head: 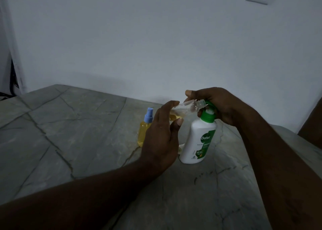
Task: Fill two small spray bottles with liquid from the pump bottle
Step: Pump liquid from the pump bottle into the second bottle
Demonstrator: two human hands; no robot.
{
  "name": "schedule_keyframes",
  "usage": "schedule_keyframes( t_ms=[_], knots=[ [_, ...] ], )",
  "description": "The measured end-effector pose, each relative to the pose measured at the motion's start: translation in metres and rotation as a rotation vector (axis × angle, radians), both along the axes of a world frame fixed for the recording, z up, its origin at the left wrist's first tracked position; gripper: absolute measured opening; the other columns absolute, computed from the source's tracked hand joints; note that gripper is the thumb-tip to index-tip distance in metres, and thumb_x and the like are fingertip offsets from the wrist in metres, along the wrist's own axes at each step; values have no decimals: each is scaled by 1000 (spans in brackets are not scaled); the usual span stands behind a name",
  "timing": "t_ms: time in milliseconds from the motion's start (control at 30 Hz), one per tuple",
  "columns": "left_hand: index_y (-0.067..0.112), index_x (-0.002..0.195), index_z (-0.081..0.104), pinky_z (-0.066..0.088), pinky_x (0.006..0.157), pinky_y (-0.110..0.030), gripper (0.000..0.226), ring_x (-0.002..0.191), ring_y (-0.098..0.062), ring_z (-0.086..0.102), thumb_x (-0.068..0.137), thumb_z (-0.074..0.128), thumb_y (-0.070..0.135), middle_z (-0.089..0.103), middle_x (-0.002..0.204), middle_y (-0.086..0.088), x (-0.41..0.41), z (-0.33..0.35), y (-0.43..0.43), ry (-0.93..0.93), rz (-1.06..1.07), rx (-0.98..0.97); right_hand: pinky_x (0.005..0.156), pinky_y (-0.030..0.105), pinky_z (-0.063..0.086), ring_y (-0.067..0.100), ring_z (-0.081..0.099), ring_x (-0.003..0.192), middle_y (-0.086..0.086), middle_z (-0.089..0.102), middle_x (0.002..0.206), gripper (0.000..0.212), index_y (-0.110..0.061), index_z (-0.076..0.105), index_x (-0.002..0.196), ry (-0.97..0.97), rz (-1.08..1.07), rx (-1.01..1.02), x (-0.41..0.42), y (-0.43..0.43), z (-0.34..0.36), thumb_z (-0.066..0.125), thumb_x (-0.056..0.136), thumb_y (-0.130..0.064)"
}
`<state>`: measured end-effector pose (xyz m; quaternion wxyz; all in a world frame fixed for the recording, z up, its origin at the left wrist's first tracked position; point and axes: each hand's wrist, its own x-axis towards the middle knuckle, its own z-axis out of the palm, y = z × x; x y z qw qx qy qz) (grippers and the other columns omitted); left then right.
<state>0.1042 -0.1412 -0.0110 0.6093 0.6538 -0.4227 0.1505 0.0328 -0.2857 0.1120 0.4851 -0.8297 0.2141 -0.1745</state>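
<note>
A white pump bottle [196, 140] with a green pump head stands on the stone table [69, 125]. My right hand [219, 106] curls over the green pump head from the right. My left hand [162, 134] grips a small clear spray bottle [188, 106] with no cap, tilted almost level, its open neck right at the pump's spout. A little yellow liquid lies in its lower end. A second small spray bottle [145, 130], full of yellow liquid and closed with a blue spray cap, stands upright just left of my left hand.
A small pale object [180, 148] lies on the table against the pump bottle's left base, partly hidden by my left hand. A white wall rises close behind the table. The table's far edge runs just behind the bottles.
</note>
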Motion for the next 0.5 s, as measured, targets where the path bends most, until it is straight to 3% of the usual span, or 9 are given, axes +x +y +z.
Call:
schedule_keyframes(
  t_ms=[133,233,300,367,467,500],
  knots=[
    [26,145,41,55,71,-27,44,95,-25,66,103,46,39,56,134,4,0,0,1,-5,-19,-9,79,40,51,20,62,77,10,75,102,51,-18,83,82,-5,7,0,-4,6,3,78,49,-57],
    [28,146,40,60,74,-37,47,98,-27,66,101,43,45,55,135,3,-1,0,1,17,1,-7,77,41,50,22,62,72,14,75,91,18,-20,81,64,-14,5,28,-2,6,0,76,75,-34],
    [28,146,39,61,76,-42,48,99,-27,66,101,42,46,56,135,3,-1,1,1,23,12,0,79,43,50,26,63,74,18,75,92,28,-18,80,63,-21,7,38,-1,3,-2,68,89,-23],
    [26,145,40,60,76,-42,46,98,-28,67,102,44,42,58,132,2,-1,0,1,7,16,0,72,38,50,22,62,67,11,76,81,32,-20,80,60,-13,-1,38,0,3,-3,68,89,-23],
    [28,143,41,60,77,-42,43,97,-26,67,103,48,40,55,135,6,-1,0,0,6,20,-15,73,38,51,20,63,69,9,77,88,17,-18,80,69,-16,-11,34,-1,8,-1,78,72,-35],
    [29,143,40,60,76,-42,43,97,-26,67,102,49,41,54,136,7,-2,0,0,11,19,-20,75,39,52,20,63,69,10,76,89,29,-17,79,74,-22,-13,29,-1,9,0,80,60,-42]
  ],
)
